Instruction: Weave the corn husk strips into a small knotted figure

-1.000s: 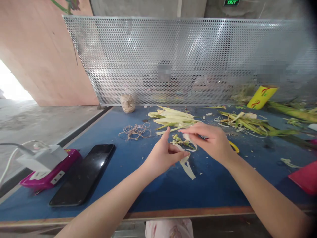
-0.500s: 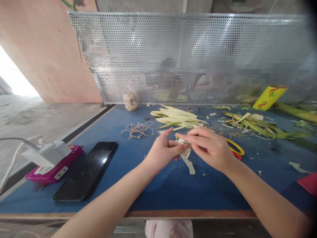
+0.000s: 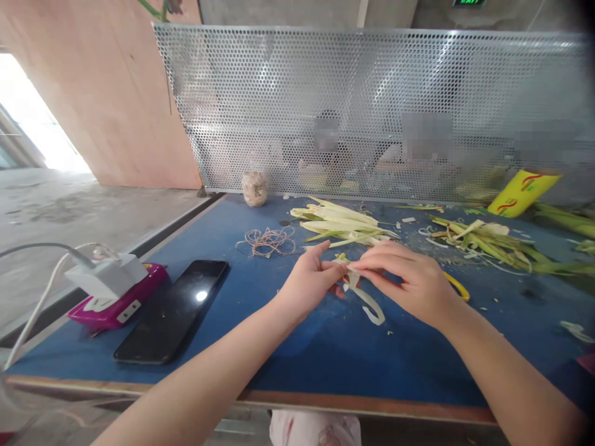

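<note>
My left hand (image 3: pixel 316 277) is closed, thumb and fingers pinching a small whitish-green bundle of corn husk (image 3: pixel 354 280) above the blue table. From the right, my right hand (image 3: pixel 406 277) pinches the same bundle, its fingertips meeting my left thumb. A pale, curled strip of husk (image 3: pixel 375 314) hangs below the fingers. Just beyond the hands lies a pile of pale corn husks (image 3: pixel 341 222). Scissors with a yellow handle (image 3: pixel 458 287) are partly hidden behind my right hand. Left of the pile is a loose tangle of thin twine (image 3: pixel 267 241).
A black phone (image 3: pixel 171 316) and a magenta power strip (image 3: pixel 144 291) with a white charger (image 3: pixel 109 275) lie at left. A wrapped lump (image 3: pixel 254 189) stands before the perforated metal screen (image 3: pixel 279 80). Green husks (image 3: pixel 488 241) and a yellow roll (image 3: pixel 523 193) are at right. People sit beyond the screen.
The view has shifted slightly left. My right fingertips have closed in against my left thumb, and the hanging husk strip has swung right and curled. The scissors' red part is now hidden.
</note>
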Tool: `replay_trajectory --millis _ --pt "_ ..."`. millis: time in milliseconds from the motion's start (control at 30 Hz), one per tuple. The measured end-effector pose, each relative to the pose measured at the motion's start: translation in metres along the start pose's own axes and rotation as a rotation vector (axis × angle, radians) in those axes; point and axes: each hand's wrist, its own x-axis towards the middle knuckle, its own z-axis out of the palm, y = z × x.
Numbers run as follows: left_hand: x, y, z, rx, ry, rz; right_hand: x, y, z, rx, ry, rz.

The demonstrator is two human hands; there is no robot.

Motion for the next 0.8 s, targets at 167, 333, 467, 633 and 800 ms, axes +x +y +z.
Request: replay_trajectory --millis 167,333,467,633,800 --pt "-0.0009 0.0032 0.0006 0.029 0.045 -0.008 -0.0011 0.001 -0.0021 0.033 -0.068 -0.003" --pt "-0.0003 0.0016 -0.0002 0.089 0.054 0.041 0.0002 -0.0003 -0.0027 0.006 -0.1 -0.002" --pt "0.0003 -0.0003 -0.0011 0.071 0.042 0.045 -0.0007 -0.0014 0.0016 -0.062 -0.132 0.008" --pt "-0.0021 0.0029 0.0008 0.084 0.049 0.048 -0.0022 -0.0005 0.0039 -0.097 -0.094 0.008" --pt "-0.0019 0.003 0.0012 0.098 0.07 0.068 -0.0013 0.0004 0.0032 -0.08 -0.09 -0.03"
